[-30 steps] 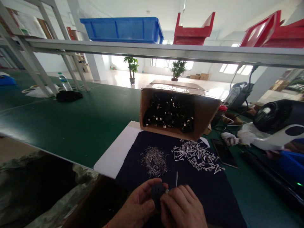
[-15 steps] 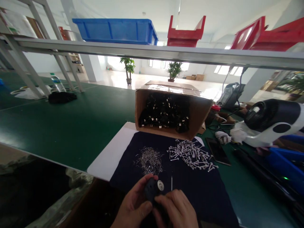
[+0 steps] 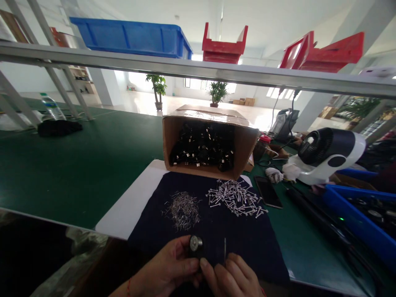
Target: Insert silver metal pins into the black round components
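Note:
Close to the table's front edge, my left hand [image 3: 173,264] is closed around a small black part with a round metal disc [image 3: 196,244], the disc facing up toward me. My right hand [image 3: 233,276] is closed on a thin metal rod [image 3: 225,247] that stands up out of the fingers; its lower end is hidden. The right index finger reaches over to the black part. Beyond the hands, a heap of fine metal pins [image 3: 184,211] lies on a dark blue cloth [image 3: 148,222]. To its right is a spread of longer, headed metal pins [image 3: 235,198].
A cardboard box [image 3: 210,172] on its side holds many black parts. A phone [image 3: 268,192], a black-and-white fan [image 3: 328,154] and a blue bin [image 3: 343,206] stand on the right. Overhead runs a shelf [image 3: 185,66] with blue and red bins.
The view has swung right, so the scene sits further left. The black part has turned in my left hand, bringing its metal disc round. The rod remains in my right hand.

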Action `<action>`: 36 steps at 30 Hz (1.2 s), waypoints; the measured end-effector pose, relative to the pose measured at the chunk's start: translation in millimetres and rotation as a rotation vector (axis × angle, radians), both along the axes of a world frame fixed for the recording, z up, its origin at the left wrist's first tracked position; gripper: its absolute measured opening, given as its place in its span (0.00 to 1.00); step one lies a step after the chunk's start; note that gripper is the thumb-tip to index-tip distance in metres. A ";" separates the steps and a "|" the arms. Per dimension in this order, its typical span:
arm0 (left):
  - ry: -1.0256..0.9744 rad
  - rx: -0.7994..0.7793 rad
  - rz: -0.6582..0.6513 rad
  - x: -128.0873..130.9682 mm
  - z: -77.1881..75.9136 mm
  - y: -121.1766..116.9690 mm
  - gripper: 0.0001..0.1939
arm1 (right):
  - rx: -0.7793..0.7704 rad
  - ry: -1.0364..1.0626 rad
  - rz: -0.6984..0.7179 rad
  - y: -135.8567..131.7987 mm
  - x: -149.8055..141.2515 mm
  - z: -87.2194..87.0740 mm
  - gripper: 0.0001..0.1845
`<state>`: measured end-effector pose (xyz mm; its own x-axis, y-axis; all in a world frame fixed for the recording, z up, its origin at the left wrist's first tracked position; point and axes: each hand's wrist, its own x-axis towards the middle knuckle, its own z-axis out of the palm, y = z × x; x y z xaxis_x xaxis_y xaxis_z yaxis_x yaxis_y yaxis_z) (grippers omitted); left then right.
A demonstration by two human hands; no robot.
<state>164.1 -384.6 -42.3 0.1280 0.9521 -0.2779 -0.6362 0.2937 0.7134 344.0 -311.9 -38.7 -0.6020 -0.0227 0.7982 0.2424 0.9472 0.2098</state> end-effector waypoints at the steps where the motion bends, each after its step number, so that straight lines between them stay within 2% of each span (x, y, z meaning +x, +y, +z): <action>1: 0.011 0.008 0.017 0.7 0.4 0.8 0.20 | -0.047 -0.013 0.016 7.4 1.2 -0.1 0.11; 3: 0.054 0.043 0.045 1.3 0.3 2.1 0.17 | -0.179 -0.078 -0.006 30.1 1.2 -2.2 0.12; 5: 0.107 0.075 0.076 1.4 -1.7 3.5 0.16 | -0.299 -0.174 -0.204 61.6 -2.2 -7.5 0.10; 7: 0.160 0.090 0.106 1.2 -4.7 4.7 0.15 | -0.306 -0.209 -0.299 95.4 -8.1 -14.7 0.07; 9: 0.191 0.094 0.128 0.9 -6.5 6.1 0.16 | -0.285 -0.256 -0.317 123.4 -14.7 -21.2 0.06; 13: 0.220 0.106 0.143 -0.4 -1.7 9.5 0.17 | -0.232 -0.378 -0.269 147.3 -24.0 -23.9 0.10; 17: 0.174 0.046 0.176 -0.6 4.3 15.6 0.15 | -0.206 -0.496 -0.204 145.7 -27.2 -13.8 0.11; 23: 0.014 0.090 0.226 1.3 -5.7 26.8 0.11 | -0.281 -0.512 -0.142 139.6 -25.4 -3.3 0.13; 26: -0.062 0.103 0.247 -0.1 -7.6 28.5 0.12 | -0.362 -0.425 -0.123 118.5 -19.5 -1.8 0.12; 32: -0.143 0.094 0.228 -2.3 -4.5 25.1 0.13 | -0.541 -0.220 0.003 52.7 -11.8 3.8 0.10; 36: -0.148 0.089 0.206 0.2 -6.8 22.6 0.13 | -0.584 -0.163 -0.002 36.9 -12.7 2.0 0.09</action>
<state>164.2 -362.0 -49.0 -0.0377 0.9821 -0.1846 -0.7752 0.0878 0.6256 331.3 -275.1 -36.7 -0.7173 0.3925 0.5757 0.2532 0.9166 -0.3095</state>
